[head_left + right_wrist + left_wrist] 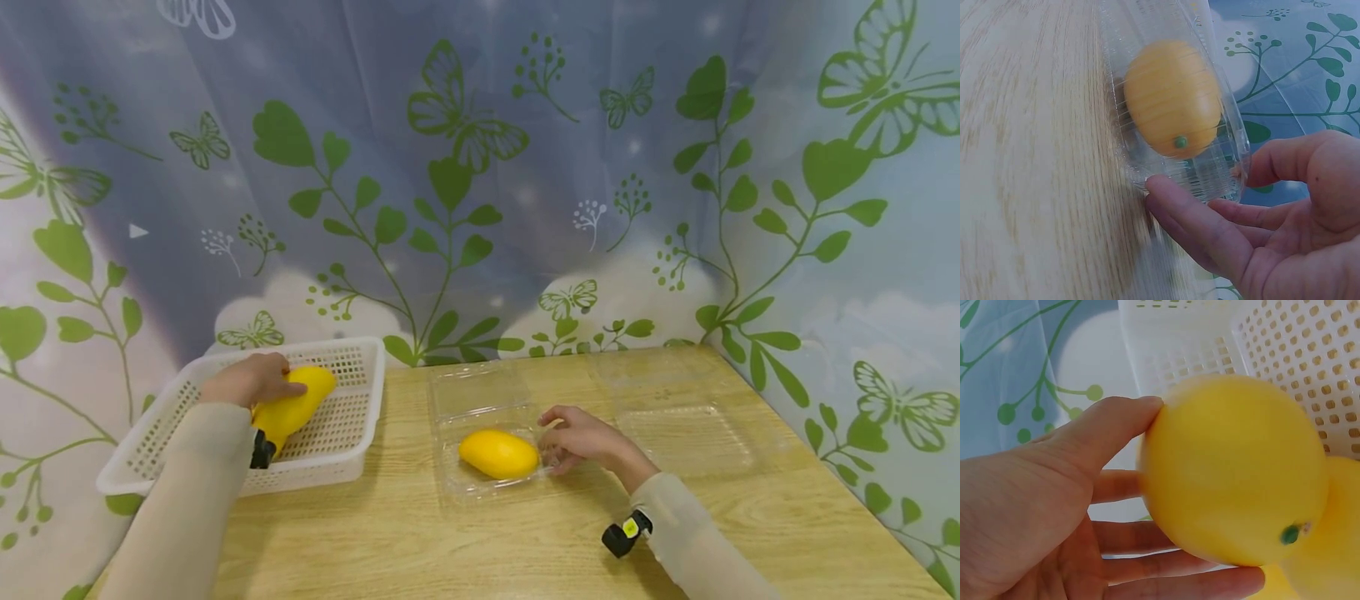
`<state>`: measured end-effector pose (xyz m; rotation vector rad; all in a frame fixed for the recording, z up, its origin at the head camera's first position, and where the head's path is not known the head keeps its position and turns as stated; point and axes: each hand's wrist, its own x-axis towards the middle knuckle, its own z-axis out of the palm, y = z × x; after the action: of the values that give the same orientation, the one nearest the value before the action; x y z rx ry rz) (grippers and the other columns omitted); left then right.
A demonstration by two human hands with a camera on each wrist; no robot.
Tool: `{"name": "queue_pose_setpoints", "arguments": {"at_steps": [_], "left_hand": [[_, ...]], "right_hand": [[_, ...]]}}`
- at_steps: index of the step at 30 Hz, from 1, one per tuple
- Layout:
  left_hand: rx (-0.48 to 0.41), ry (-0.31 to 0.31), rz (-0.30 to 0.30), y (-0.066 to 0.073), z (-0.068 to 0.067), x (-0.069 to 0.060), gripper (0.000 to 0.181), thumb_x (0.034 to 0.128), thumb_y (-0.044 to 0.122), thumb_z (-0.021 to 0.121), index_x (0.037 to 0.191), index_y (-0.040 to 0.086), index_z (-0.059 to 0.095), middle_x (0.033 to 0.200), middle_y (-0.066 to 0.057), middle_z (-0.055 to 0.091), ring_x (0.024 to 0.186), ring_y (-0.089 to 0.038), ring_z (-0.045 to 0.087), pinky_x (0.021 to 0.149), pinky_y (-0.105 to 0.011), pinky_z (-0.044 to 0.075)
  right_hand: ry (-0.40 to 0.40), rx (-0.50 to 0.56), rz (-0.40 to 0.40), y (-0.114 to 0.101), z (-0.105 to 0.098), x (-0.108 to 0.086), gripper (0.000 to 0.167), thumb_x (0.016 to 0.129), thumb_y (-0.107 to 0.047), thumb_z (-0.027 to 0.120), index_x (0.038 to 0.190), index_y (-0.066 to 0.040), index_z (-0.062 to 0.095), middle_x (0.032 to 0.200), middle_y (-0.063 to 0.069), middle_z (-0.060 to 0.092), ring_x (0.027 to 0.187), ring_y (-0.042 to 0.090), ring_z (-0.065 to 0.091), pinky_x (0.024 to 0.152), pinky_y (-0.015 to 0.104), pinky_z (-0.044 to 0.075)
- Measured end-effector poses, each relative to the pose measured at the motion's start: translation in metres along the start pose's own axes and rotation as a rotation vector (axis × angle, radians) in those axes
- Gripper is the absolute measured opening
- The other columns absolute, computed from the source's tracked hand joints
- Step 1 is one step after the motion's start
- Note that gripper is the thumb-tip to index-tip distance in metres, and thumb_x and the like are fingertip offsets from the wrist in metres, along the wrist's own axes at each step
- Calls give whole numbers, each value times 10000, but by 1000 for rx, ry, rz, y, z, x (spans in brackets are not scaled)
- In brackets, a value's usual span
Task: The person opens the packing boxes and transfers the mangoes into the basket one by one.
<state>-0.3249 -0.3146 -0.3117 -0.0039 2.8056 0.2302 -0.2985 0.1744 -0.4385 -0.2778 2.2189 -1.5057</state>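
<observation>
In the head view, my left hand (251,379) is over the white basket and grips a yellow mango (311,390). The left wrist view shows the thumb and fingers round this mango (1235,469), its green stem spot low on the right. More yellow fruit (1341,519) lies against it. My right hand (581,437) holds the right end of an open clear plastic clamshell box (480,492), thumb on one side and fingers on the other. A single mango (498,454) lies in that box, seen through its wall in the right wrist view.
The white perforated basket (367,433) stands at the left of the wooden table (420,550). Another clear plastic box (690,433) lies open at the right, beyond the right hand. A curtain (480,250) with green leaves and butterflies closes off the back and sides.
</observation>
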Motion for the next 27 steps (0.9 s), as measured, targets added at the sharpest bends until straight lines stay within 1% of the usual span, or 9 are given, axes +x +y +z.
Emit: {"name": "queue_pose_setpoints", "arguments": {"at_steps": [3, 6, 9, 14, 17, 20, 23, 25, 27], "left_hand": [[-1, -16, -27, 2, -2, 0, 575, 1013, 447, 615, 1314, -39, 550, 1159, -247, 626, 863, -276, 603, 756, -439, 528], [-1, -31, -48, 3, -3, 1, 403, 1014, 441, 614, 1091, 47, 571, 886, -99, 562, 738, -205, 523, 668, -346, 450], [10, -44, -46, 4, -2, 3, 365, 1018, 438, 604, 968, 80, 554, 801, -60, 530, 683, -173, 488, 638, -320, 425], [16, -63, -14, 2, 3, 6, 370, 1023, 431, 591, 906, 80, 572, 738, -57, 570, 601, -152, 492, 592, -295, 443], [24, -68, -11, 2, 5, 9, 405, 1021, 455, 590, 907, 67, 608, 741, -78, 627, 592, -157, 537, 592, -297, 470], [31, -68, -22, 3, 3, 10, 479, 1016, 503, 588, 1015, 27, 640, 869, -122, 671, 655, -187, 610, 623, -317, 508], [34, -67, -31, 7, -2, 9, 544, 1016, 533, 575, 1149, 6, 615, 994, -138, 636, 755, -221, 617, 667, -333, 520], [57, -60, -22, 9, -5, 10, 556, 1019, 533, 567, 1154, -5, 611, 1021, -159, 627, 782, -233, 589, 693, -345, 512], [71, -57, -16, 11, -7, 10, 596, 1022, 524, 566, 1233, -32, 598, 1120, -207, 637, 858, -261, 585, 753, -393, 523]], "right_hand": [[-3, 0, 2, 0, 0, -1, 512, 1006, -97, 585, 1440, 108, 408, 1126, 261, 629, 768, 176, 680, 734, 375, 653], [-1, 1, 3, 0, 1, -1, 504, 1012, -102, 575, 1440, 107, 409, 1130, 263, 627, 764, 173, 677, 732, 374, 653], [1, 4, 3, 0, 1, -1, 500, 1015, -106, 565, 1439, 106, 408, 1148, 269, 621, 766, 173, 678, 732, 373, 653], [1, 7, 5, -1, 2, -1, 494, 1015, -103, 556, 1437, 107, 407, 1157, 271, 613, 753, 168, 663, 726, 364, 652], [2, 9, 7, -2, 2, -2, 495, 1011, -99, 558, 1434, 108, 407, 1156, 274, 612, 738, 165, 650, 721, 360, 652], [2, 8, 7, -3, 2, -2, 500, 1006, -100, 567, 1432, 108, 409, 1163, 278, 609, 731, 164, 642, 720, 359, 652], [2, 9, 8, -3, 2, -2, 501, 1006, -99, 567, 1434, 109, 408, 1180, 288, 604, 754, 172, 655, 722, 361, 652], [4, 7, 7, -3, 1, -2, 503, 1006, -97, 570, 1436, 110, 409, 1191, 293, 601, 769, 180, 663, 721, 360, 652], [4, 7, 9, -2, 1, -2, 501, 1008, -95, 569, 1436, 109, 409, 1197, 296, 597, 780, 186, 665, 721, 360, 652]]}}
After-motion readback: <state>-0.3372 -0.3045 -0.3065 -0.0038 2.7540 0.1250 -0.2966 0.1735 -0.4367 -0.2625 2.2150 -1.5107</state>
